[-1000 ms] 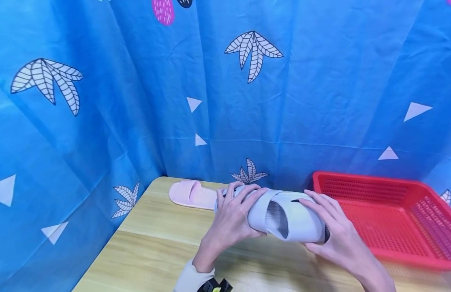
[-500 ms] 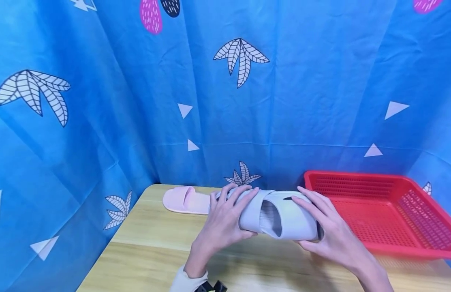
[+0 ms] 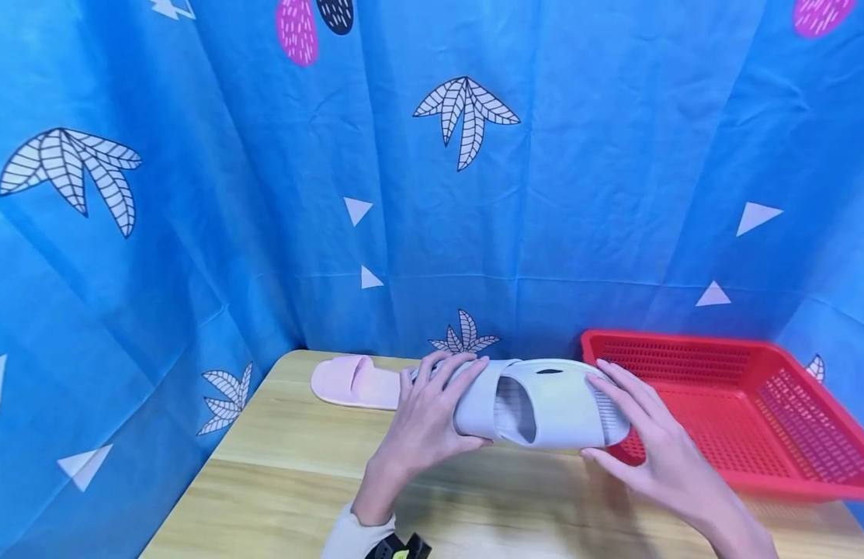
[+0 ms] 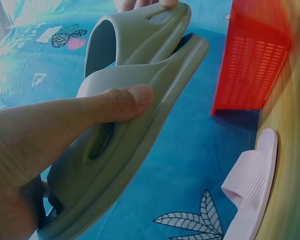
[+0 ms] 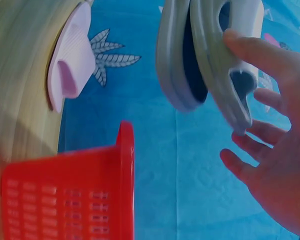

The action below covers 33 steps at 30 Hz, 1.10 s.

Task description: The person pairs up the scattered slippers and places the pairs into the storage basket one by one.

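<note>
You are holding the grey slippers [image 3: 567, 407] above the bench [image 3: 285, 466], just left of the basket [image 3: 683, 339]; the two are overlapping each other, and their right end is hiding a little of the basket's near left side from the head camera. Your left grip [image 3: 428, 423] is pinching them at the end away from the basket, its thumb lying across one. Your right grip [image 3: 661, 436] is standing spread at the end nearest the basket, its thumb touching one of them. Left of the basket, a pink slipper [image 3: 344, 380] is lying on the bench. Behind the basket, a blue curtain [image 3: 578, 194] is hanging.
</note>
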Each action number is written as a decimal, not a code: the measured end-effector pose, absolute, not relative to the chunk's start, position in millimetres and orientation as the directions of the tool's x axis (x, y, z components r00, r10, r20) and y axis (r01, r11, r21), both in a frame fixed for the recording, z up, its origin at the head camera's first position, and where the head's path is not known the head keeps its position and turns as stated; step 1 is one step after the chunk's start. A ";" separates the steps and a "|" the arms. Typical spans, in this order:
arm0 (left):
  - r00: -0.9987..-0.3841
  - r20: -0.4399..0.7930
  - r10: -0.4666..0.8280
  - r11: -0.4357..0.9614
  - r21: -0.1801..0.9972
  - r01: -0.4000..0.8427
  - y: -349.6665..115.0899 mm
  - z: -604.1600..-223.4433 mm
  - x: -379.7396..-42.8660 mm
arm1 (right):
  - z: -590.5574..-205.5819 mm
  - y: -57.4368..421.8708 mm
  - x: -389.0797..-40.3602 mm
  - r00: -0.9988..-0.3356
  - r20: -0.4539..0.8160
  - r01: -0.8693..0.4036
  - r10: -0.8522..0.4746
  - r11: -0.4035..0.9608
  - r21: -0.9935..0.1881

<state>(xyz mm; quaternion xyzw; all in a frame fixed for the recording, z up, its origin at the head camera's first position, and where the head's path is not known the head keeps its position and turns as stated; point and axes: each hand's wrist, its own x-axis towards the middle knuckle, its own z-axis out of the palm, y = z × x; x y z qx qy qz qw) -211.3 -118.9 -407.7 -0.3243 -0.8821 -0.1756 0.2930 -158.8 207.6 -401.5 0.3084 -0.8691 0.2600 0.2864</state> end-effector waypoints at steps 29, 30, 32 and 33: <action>-0.640 0.617 0.457 0.719 0.167 0.674 -123.9 -412.5 -219.1 | -445.4 280.9 -126.5 -0.757 0.619 -0.476 -0.211 0.826 -0.302; -0.643 0.615 0.456 0.723 0.165 0.671 -124.2 -412.4 -219.2 | -447.2 282.9 -126.0 -0.760 0.616 -0.471 -0.208 0.830 -0.300; -0.648 0.611 0.455 0.731 0.159 0.663 -125.0 -412.3 -219.7 | -450.2 286.9 -125.0 -0.767 0.609 -0.457 -0.201 0.838 -0.298; -0.647 0.612 0.455 0.732 0.157 0.663 -125.2 -412.0 -219.9 | -451.8 289.2 -124.9 -0.769 0.607 -0.450 -0.198 0.843 -0.295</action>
